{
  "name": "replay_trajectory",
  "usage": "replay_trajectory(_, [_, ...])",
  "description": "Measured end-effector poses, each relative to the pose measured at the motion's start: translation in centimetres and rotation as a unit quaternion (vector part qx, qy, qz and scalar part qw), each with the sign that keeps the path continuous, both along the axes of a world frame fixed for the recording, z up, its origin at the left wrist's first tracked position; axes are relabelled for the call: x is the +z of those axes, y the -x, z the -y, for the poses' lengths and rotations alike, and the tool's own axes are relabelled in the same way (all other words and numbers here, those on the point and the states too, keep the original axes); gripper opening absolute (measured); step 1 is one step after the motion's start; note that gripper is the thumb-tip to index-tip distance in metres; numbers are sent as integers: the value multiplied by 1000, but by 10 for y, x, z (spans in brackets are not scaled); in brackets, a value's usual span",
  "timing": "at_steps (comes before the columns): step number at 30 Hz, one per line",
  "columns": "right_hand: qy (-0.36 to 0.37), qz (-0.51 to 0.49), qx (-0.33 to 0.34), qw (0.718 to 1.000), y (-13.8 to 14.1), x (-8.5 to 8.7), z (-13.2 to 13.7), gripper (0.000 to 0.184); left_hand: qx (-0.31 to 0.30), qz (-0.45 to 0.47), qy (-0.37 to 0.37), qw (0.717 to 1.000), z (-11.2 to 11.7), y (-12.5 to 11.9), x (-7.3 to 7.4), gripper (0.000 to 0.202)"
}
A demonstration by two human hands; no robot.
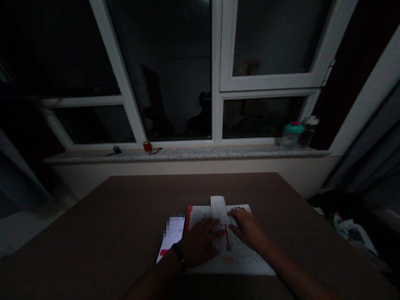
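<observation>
A printed booklet with an orange spine edge (237,258) lies flat on the brown table (109,233). A long white paper strip (218,208) runs down its middle, and an orange pen (227,238) lies on it. My left hand (200,243) rests flat on the booklet's left part, fingers spread, fingertips at the strip; a dark band is on that wrist. My right hand (246,227) lies flat on the right part, fingers touching the strip's right edge. Neither hand grips anything.
A white card with a red patch (170,241) lies left of the booklet. On the stone window sill stand a teal-lidded jar (291,135), a bottle (308,130) and a small red object (147,146). Clutter lies on the floor at right (353,233). The room is dim.
</observation>
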State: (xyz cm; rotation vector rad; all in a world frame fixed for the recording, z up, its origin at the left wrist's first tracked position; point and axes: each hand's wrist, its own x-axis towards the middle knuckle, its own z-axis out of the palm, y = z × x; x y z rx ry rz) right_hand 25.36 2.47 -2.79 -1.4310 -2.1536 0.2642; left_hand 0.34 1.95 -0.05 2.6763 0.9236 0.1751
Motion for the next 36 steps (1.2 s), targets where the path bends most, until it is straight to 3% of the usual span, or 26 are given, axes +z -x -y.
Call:
replay_trajectory(8, [2, 0, 13, 1000, -1, 1, 0, 29, 5, -17, 2, 1000, 3, -1, 5, 64])
replay_trajectory(20, [99, -17, 158, 982, -6, 27, 30, 45, -3, -21, -6, 1000, 5, -2, 10, 70])
replay_trajectory(25, [126, -11, 171, 977, -10, 23, 30, 61, -8, -16, -11, 1000, 2, -1, 5, 76])
replay_trajectory(36, [140, 2, 177, 974, -10, 29, 31, 66, -17, -32, -16, 999, 3, 0, 8, 78])
